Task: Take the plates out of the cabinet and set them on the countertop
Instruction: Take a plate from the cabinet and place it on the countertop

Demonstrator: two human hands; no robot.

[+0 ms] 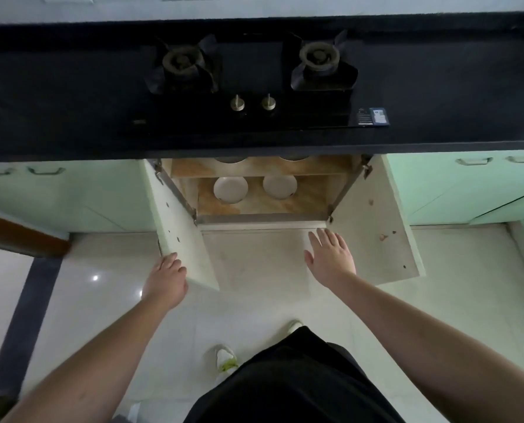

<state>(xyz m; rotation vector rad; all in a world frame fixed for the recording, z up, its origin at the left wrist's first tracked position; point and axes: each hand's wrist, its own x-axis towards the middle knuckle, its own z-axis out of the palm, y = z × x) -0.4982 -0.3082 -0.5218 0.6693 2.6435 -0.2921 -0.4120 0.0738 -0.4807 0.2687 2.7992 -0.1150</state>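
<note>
The cabinet (262, 206) under the black countertop (56, 96) stands with both doors swung wide. On its lower shelf sit two white plates, one on the left (230, 189) and one on the right (279, 186). On the upper shelf the rims of two more round white dishes (230, 160) peek out under the counter edge. My left hand (166, 279) grips the outer edge of the left door (178, 236). My right hand (329, 254) hovers flat with fingers spread in front of the right door (376, 233), holding nothing.
A two-burner gas hob (251, 83) with two knobs is set into the countertop above the cabinet. Mint-green cabinet fronts (71, 193) with handles flank the opening. A dark wooden piece (19, 233) juts in at the left. My feet stand on the pale tiled floor (254, 300).
</note>
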